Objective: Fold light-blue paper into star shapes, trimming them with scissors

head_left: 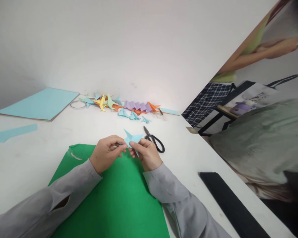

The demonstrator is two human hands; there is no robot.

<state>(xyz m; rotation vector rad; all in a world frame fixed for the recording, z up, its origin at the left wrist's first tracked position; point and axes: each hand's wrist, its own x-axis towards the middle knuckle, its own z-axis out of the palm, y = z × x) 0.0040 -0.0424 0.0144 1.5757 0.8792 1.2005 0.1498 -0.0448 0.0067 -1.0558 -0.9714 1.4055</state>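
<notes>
Between my two hands is a light blue folded paper crane [133, 137], with pointed tips sticking up and to the side. My left hand [108, 152] pinches its left end between thumb and fingertips. On the other side, my right hand [147, 152] grips the body, thumb laid across the paper. Both hands are held above the far end of a green sheet [114, 198]. Just beyond my right hand lie black-handled scissors [154, 138], partly hidden behind its fingers.
Against the wall lies a row of colourful folded paper pieces [109, 103], with small blue ones [134, 115] in front. Blue paper sheets [39, 103] and a cut blue strip [13, 133] are at left. A black flat bar [230, 201] lies right. People stand beyond the table's right edge.
</notes>
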